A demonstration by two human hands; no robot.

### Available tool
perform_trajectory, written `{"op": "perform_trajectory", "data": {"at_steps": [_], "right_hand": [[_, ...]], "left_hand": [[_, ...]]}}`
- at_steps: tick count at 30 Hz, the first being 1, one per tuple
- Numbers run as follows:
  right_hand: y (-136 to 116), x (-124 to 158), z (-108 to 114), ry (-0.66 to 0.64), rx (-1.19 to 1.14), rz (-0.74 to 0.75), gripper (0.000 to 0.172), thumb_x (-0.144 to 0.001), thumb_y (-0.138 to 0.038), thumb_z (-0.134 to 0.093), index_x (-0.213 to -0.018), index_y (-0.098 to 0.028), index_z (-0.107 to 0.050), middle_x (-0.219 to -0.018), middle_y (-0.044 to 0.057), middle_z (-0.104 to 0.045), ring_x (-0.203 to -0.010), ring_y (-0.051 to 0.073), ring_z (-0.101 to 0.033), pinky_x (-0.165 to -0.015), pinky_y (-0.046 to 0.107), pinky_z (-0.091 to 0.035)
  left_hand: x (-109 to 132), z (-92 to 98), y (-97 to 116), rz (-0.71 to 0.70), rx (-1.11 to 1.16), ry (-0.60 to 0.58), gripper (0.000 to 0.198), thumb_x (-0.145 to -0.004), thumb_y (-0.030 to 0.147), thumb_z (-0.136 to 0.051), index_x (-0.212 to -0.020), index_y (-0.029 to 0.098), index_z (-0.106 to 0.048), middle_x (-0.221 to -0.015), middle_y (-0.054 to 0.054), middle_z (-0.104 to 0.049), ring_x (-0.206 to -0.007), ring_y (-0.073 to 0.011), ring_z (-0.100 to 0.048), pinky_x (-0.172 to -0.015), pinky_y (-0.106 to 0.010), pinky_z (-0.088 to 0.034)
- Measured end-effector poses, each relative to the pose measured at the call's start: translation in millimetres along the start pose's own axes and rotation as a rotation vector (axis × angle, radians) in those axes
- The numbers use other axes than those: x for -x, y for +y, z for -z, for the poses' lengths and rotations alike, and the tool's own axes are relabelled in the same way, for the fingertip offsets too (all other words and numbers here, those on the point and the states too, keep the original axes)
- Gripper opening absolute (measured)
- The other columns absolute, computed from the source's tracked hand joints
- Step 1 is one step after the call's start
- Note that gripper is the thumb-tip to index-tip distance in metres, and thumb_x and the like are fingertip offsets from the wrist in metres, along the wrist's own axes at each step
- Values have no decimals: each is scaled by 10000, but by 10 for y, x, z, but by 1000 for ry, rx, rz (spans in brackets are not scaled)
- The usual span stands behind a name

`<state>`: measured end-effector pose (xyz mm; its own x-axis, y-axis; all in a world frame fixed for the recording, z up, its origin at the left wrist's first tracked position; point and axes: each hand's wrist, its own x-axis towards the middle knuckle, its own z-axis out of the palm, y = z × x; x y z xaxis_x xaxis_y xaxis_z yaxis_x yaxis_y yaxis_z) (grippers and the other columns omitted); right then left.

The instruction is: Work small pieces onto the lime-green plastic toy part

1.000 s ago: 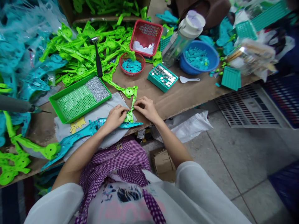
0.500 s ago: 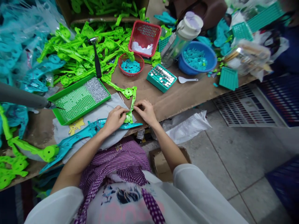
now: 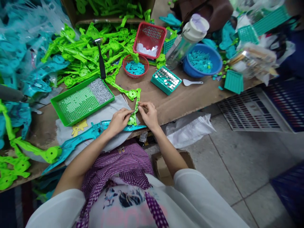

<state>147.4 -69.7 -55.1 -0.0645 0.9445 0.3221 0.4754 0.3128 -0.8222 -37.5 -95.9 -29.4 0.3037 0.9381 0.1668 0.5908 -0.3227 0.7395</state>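
My left hand [image 3: 119, 120] and my right hand [image 3: 148, 114] meet at the front edge of the brown table [image 3: 180, 98]. Both pinch a bright green plastic part [image 3: 134, 109], a thin arm with a round disc at its far end. Under it lies a long teal plastic part [image 3: 83, 137] on a grey cloth [image 3: 99, 115] with a yellow cartoon print. The fingertips of both hands are closed on the green part's middle.
A green tray [image 3: 80, 99] with small metal bits lies left of my hands. Behind are a hammer [image 3: 101, 58], two red baskets [image 3: 149, 39], a teal box [image 3: 166, 79] of metal discs, a blue bowl [image 3: 201, 60], a bottle [image 3: 186, 38], a white spoon [image 3: 192, 83] and heaps of green parts [image 3: 78, 52].
My right hand has slid a little left and closer to my left hand on the green part. The grey tool at the left edge has drawn back out of view.
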Motion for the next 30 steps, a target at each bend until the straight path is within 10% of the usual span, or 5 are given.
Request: {"op": "perform_trajectory", "data": {"at_steps": [30], "right_hand": [[-17, 1, 78, -164, 201, 0, 156, -937, -354, -544, -880, -242, -636, -1005, 44, -739, -1006, 227, -649, -974, 409, -372]], "left_hand": [[12, -31, 86, 94, -94, 33, 260, -849, 94, -531, -968, 185, -744, -861, -31, -651, -764, -159, -603, -785, -309, -498]]}}
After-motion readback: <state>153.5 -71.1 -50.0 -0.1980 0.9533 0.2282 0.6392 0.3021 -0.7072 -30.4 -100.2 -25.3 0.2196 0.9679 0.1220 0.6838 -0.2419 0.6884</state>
